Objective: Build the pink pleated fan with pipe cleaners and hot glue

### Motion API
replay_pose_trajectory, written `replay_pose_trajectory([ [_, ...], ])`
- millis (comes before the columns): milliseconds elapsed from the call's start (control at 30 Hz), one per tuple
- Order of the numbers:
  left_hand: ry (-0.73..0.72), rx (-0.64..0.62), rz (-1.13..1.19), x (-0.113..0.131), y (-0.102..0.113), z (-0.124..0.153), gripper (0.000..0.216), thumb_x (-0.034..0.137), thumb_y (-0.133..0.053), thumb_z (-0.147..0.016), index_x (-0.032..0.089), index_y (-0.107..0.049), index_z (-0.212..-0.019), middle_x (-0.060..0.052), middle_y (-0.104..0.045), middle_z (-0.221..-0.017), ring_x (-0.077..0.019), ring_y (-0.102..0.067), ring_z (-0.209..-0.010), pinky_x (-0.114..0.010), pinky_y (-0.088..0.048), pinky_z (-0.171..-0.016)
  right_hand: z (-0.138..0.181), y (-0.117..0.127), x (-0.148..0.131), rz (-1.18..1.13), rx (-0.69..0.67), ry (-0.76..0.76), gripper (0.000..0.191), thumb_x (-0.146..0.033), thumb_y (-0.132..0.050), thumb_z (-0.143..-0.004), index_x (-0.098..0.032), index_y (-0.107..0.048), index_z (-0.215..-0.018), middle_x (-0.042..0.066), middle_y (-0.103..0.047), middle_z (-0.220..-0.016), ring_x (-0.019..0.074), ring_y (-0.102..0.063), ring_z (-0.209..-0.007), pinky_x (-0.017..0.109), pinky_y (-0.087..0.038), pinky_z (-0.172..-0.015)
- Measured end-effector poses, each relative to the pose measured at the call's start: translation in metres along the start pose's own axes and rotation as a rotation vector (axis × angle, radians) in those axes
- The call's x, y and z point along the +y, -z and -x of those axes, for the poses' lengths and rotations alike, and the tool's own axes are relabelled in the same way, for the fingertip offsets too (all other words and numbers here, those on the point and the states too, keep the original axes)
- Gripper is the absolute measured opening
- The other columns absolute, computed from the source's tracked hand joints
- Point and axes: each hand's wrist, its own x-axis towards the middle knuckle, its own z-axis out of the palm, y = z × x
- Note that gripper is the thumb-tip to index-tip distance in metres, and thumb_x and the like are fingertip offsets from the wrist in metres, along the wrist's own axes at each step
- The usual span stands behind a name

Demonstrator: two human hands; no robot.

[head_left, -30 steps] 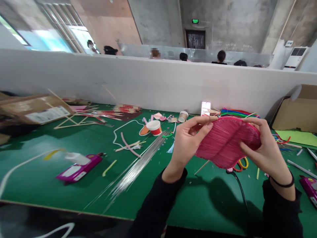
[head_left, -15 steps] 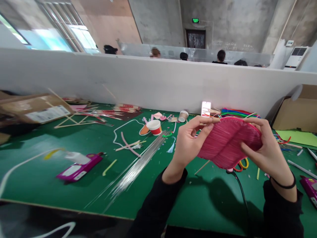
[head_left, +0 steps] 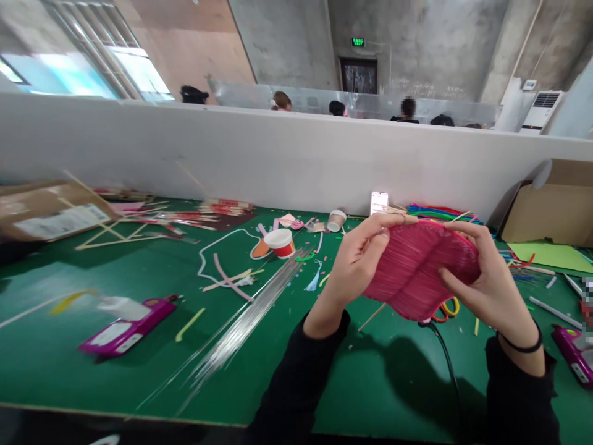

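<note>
Over the green table (head_left: 222, 395) in the head view, the left hand (head_left: 354, 266) and the right hand (head_left: 488, 284) are clamping opposite sides of a raised pink panel (head_left: 417, 272); silvery strands (head_left: 248, 326) are lying leftward, near a cup (head_left: 283, 248).

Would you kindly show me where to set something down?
The green table looks bare between the silvery wires and left sleeve, and in front of the leftmost purple tool. Sticks and cups crowd its back, by the white partition.
</note>
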Motion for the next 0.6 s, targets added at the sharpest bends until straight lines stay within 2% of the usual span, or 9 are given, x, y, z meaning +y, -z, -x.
replay_pose_trajectory([
  [100,-0.043,-0.003,0.003,-0.0019,-0.0017,-0.0041,0.034,0.017,-0.044,-0.097,0.027,-0.074,-0.106,-0.003,-0.076,-0.114,-0.0200,-0.069,-0.106,-0.041,-0.055,-0.099,0.0014,-0.0019,0.0004,-0.009,-0.005,-0.015,0.050,-0.018,-0.062,-0.085,-0.028,-0.048,-0.132,0.009,-0.058,-0.134,0.0255,-0.062,-0.119,0.041,-0.057,-0.092],
  [233,-0.083,-0.011,-0.019,-0.0017,-0.0037,-0.0058,0.020,0.028,-0.057,-0.096,0.024,-0.074,-0.105,-0.005,-0.078,-0.111,-0.0202,-0.070,-0.103,-0.039,-0.056,-0.097,0.0032,-0.0041,0.0001,-0.033,0.001,-0.048,0.055,-0.020,-0.063,-0.087,-0.028,-0.043,-0.138,0.010,-0.058,-0.132,0.0239,-0.066,-0.110,0.038,-0.060,-0.083],
  [367,-0.067,0.008,-0.027,0.0005,-0.0027,-0.0050,0.018,0.028,-0.057,-0.097,0.026,-0.074,-0.103,-0.004,-0.079,-0.108,-0.0192,-0.071,-0.104,-0.039,-0.056,-0.097,0.0037,-0.0028,-0.0034,0.005,0.002,-0.002,0.053,-0.021,-0.063,-0.087,-0.028,-0.046,-0.136,0.009,-0.058,-0.136,0.0246,-0.065,-0.114,0.040,-0.058,-0.091],
  [467,-0.059,-0.005,-0.023,0.0025,-0.0003,-0.0041,0.019,0.027,-0.057,-0.097,0.026,-0.074,-0.104,-0.003,-0.079,-0.110,-0.0193,-0.071,-0.106,-0.040,-0.056,-0.100,0.0036,-0.0025,-0.0067,0.004,-0.004,0.020,0.053,-0.025,-0.065,-0.087,-0.027,-0.046,-0.136,0.009,-0.060,-0.135,0.0239,-0.066,-0.111,0.039,-0.058,-0.088],
  [600,-0.016,-0.053,0.008,0.0040,0.0015,-0.0025,0.020,0.027,-0.060,-0.094,0.027,-0.075,-0.108,-0.004,-0.078,-0.112,-0.0207,-0.071,-0.108,-0.040,-0.056,-0.100,0.0013,-0.0076,-0.0070,0.059,0.074,0.066,0.043,-0.031,-0.065,-0.091,-0.027,-0.051,-0.131,0.007,-0.066,-0.126,0.0229,-0.068,-0.107,0.039,-0.058,-0.088],
])
